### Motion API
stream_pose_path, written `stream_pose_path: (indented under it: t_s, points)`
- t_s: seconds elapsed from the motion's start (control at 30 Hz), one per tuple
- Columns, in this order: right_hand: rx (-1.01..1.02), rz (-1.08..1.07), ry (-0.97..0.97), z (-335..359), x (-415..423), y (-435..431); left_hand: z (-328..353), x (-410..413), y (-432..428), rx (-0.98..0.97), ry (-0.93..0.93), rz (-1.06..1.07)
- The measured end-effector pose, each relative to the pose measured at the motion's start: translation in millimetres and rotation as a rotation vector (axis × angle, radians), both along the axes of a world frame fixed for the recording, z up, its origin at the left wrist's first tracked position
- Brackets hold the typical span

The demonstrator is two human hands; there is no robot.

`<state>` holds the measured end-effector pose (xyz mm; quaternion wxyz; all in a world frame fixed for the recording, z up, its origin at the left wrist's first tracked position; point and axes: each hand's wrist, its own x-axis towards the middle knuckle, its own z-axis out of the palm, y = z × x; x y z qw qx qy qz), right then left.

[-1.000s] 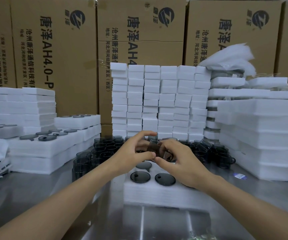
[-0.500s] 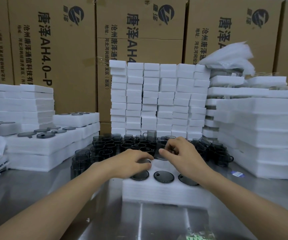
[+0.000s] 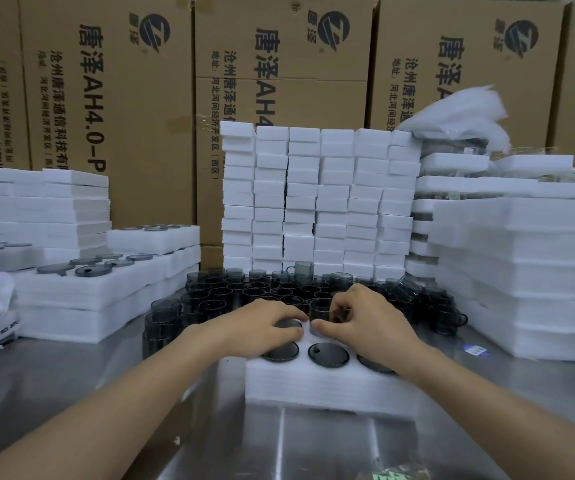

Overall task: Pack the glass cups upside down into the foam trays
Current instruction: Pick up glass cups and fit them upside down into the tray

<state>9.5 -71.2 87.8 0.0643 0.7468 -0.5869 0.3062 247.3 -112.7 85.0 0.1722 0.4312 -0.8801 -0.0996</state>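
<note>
While foam stacks point(image 3: 521, 271) wall both sides and loose cups point(image 3: 244, 289) crowd the far edge of the foam tray point(image 3: 313, 382), bare table point(image 3: 54, 368) lies open nearer. The right hand point(image 3: 372, 323) pinches a smoky glass cup point(image 3: 319, 308) at the tray's back row; the left hand point(image 3: 262, 323) rests relaxed fingers on a neighbouring upturned cup point(image 3: 288, 323).

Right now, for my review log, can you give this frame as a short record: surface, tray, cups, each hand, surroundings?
surface: metal table
tray: foam tray, straight ahead of the person
seated cups: at least three seated cups, bottoms up, near row
left hand: left hand rests on another bottom-up cup, back row
right hand: right hand, fingers curled round the held cup at the back row
supply: loose cups crowded behind the tray
surroundings: foam stacks, cardboard boxes
</note>
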Motion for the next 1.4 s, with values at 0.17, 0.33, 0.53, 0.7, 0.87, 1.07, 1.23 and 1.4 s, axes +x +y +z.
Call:
stream_pose_path:
  t_s: [0.17, 0.33, 0.53, 0.7, 0.87, 1.07, 1.23, 1.4]
  points:
    - [0.096, 0.044, 0.013, -1.0, -1.6, 0.9, 0.8, -0.6, 1.0, 0.010, 0.008, -0.008]
    - [-0.017, 0.173, -0.017, -0.3, -0.4, 5.4, 1.7, -1.1, 5.2, 0.017, 0.012, -0.026]
    - [0.290, 0.359, 0.101, -0.8, 2.1, 5.7, 2.1, -1.7, 5.6, -0.018, -0.014, -0.045]
    - [0.188, 0.335, 0.118, 1.2, 1.2, 9.2, 3.3, -1.8, 7.4, -0.010, -0.007, -0.042]
    - [0.314, 0.325, 0.188, 0.5, 1.9, 8.4, 5.3, -2.2, 9.8, -0.009, -0.041, -0.042]
    - [0.302, 0.274, 0.269, 6.9, 2.7, 18.7, 6.3, -2.4, 10.6, -0.002, -0.038, -0.042]
    - [0.229, 0.246, 0.330, 10.1, 5.3, 26.6, 5.4, -2.5, 12.8, 0.004, -0.017, -0.046]
    - [0.257, 0.299, 0.348, 12.0, 11.4, 32.9, 3.4, -3.4, 9.2, 0.007, 0.024, -0.060]
